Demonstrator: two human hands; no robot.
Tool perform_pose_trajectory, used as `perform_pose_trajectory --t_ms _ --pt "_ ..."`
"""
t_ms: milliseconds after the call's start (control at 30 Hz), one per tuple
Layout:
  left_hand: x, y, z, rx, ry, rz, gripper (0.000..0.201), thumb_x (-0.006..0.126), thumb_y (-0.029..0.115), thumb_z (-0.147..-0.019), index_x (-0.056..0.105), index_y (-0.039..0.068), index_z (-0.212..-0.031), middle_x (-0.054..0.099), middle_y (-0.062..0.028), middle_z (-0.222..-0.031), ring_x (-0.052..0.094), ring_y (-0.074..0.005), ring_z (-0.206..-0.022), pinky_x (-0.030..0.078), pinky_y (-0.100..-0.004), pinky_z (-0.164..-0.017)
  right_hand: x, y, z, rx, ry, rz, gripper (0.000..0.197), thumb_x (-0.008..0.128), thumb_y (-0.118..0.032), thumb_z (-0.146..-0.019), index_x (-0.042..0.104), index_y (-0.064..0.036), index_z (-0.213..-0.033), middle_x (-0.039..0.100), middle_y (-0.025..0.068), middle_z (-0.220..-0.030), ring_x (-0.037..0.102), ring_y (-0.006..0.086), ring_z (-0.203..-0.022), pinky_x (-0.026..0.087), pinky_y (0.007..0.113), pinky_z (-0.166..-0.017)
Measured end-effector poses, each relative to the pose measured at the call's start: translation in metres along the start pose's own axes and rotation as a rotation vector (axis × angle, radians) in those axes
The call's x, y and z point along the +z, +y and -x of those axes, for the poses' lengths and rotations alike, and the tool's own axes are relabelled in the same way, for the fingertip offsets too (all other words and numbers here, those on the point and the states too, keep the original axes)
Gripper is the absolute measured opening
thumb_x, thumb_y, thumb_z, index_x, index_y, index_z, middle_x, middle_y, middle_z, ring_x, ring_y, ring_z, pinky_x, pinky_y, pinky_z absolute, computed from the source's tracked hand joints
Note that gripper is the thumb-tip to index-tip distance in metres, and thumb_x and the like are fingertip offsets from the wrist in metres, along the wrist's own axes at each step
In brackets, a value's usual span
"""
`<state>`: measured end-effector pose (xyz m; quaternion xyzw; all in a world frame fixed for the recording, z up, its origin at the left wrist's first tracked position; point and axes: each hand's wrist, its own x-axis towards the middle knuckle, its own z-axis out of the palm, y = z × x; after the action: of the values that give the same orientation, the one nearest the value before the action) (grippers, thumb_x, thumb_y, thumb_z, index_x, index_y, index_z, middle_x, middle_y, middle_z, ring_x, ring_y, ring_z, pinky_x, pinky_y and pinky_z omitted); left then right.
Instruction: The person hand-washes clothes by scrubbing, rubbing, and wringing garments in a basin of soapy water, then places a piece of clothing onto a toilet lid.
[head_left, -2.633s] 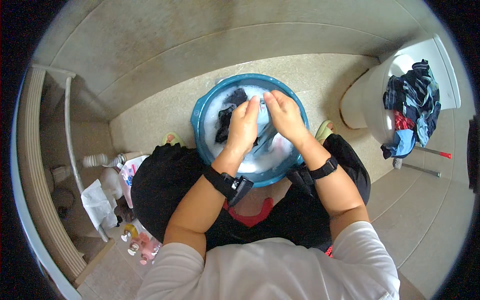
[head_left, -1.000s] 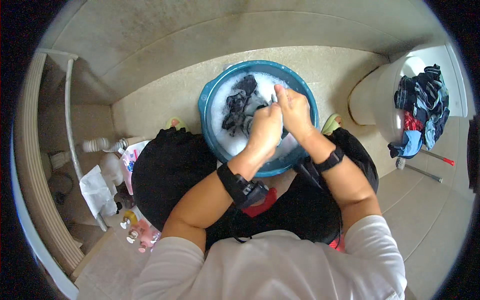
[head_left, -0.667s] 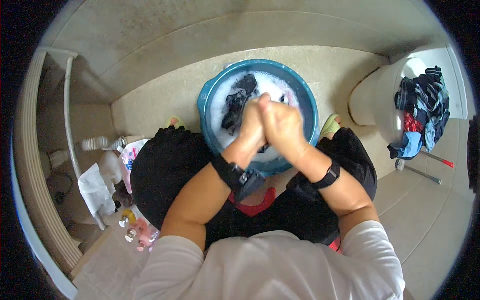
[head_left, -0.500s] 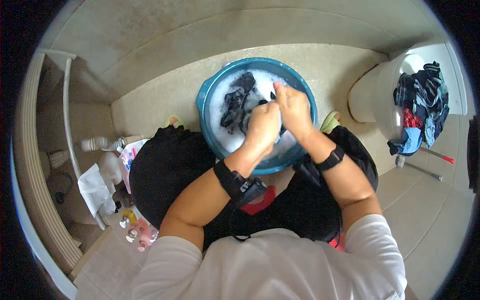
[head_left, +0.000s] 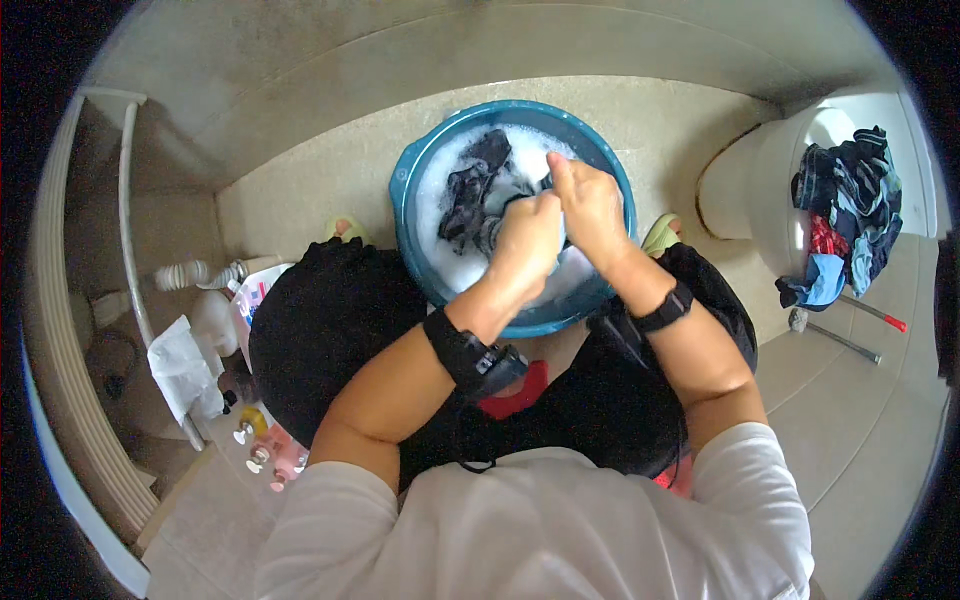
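A round blue plastic basin (head_left: 402, 190) stands on the floor between my feet, filled with white suds (head_left: 440, 185). Dark wet clothing (head_left: 465, 205) lies in the foam on its left side. Over the basin's middle right, my left hand (head_left: 530, 238) is closed in a fist around part of a dark garment (head_left: 517, 203). Pressed up beside it, my right hand (head_left: 592, 208) also grips the garment, thumb pointing up. Most of the cloth between the hands is hidden by the fingers. Both wrists wear black straps.
On the right, a heap of clothes (head_left: 850, 210) sits on a white toilet (head_left: 770, 200). Pump bottles (head_left: 270, 450) and a white bag (head_left: 187, 370) are at the lower left, near a metal rail (head_left: 130, 220). A wall (head_left: 480, 40) rises beyond the basin.
Both fists stay together over the suds with the garment between them, shifted only slightly. The whole view has tilted a little, so the basin appears somewhat higher.
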<state>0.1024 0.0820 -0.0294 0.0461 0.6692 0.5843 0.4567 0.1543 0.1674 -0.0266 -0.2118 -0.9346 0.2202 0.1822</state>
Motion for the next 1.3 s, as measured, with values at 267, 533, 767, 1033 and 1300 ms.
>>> perform_pose_trajectory --t_ms 267,533,767,1033,1300 --pt "-0.017 0.015 -0.003 -0.087 -0.156 0.098 0.029 0.047 0.024 -0.087 0.061 -0.002 -0.09 0.052 0.0001 -0.073 0.046 -0.0076 -0.068 0.038 -0.026 -0.059 -0.011 -0.003 -0.011 0.362 -0.097 -0.303 0.041 0.045 -0.03 -0.091 0.057 -0.0009 -0.065 0.057 0.0228 -0.065 0.056 0.0349 -0.059 0.045 0.042 -0.057" --pt "-0.058 0.037 -0.015 0.137 -0.433 0.406 0.016 0.055 0.017 -0.085 0.061 0.002 -0.087 0.059 -0.0015 -0.081 0.053 -0.0082 -0.076 0.041 -0.0223 -0.07 -0.048 0.026 -0.024 0.613 -0.599 -1.111 0.036 0.044 -0.038 -0.092 0.057 -0.0066 -0.079 0.051 -0.0036 -0.067 0.042 0.005 -0.06 0.033 0.019 -0.053" --pt "-0.068 0.039 -0.012 0.276 -0.561 0.023 0.012 0.057 0.012 -0.083 0.06 0.001 -0.087 0.06 -0.0022 -0.084 0.054 -0.0093 -0.082 0.043 -0.0233 -0.075 -0.055 0.036 -0.016 0.292 -0.933 -1.009 0.027 0.061 -0.022 -0.083 0.062 -0.0049 -0.104 0.059 -0.0046 -0.078 0.046 0.0041 -0.064 0.036 0.019 -0.057" --pt "-0.064 0.045 -0.012 0.207 -0.533 -0.271 0.025 0.057 0.02 -0.084 0.06 -0.004 -0.09 0.059 -0.0032 -0.084 0.053 -0.0109 -0.081 0.042 -0.025 -0.073 -0.072 0.034 -0.026 0.223 -0.709 -1.006 0.013 0.064 -0.012 -0.079 0.061 -0.0043 -0.088 0.06 -0.0034 -0.08 0.053 0.0052 -0.075 0.043 0.02 -0.07" --pt "-0.071 0.055 -0.012 0.575 -0.378 -0.459 0.025 0.07 0.018 -0.072 0.06 0.0 -0.085 0.055 -0.0014 -0.078 0.05 -0.0104 -0.076 0.041 -0.0253 -0.07 -0.074 0.037 -0.025 0.322 -0.549 -1.066 0.018 0.059 -0.021 -0.084 0.061 -0.0032 -0.088 0.058 -0.0019 -0.084 0.05 0.0058 -0.079 0.04 0.02 -0.072"
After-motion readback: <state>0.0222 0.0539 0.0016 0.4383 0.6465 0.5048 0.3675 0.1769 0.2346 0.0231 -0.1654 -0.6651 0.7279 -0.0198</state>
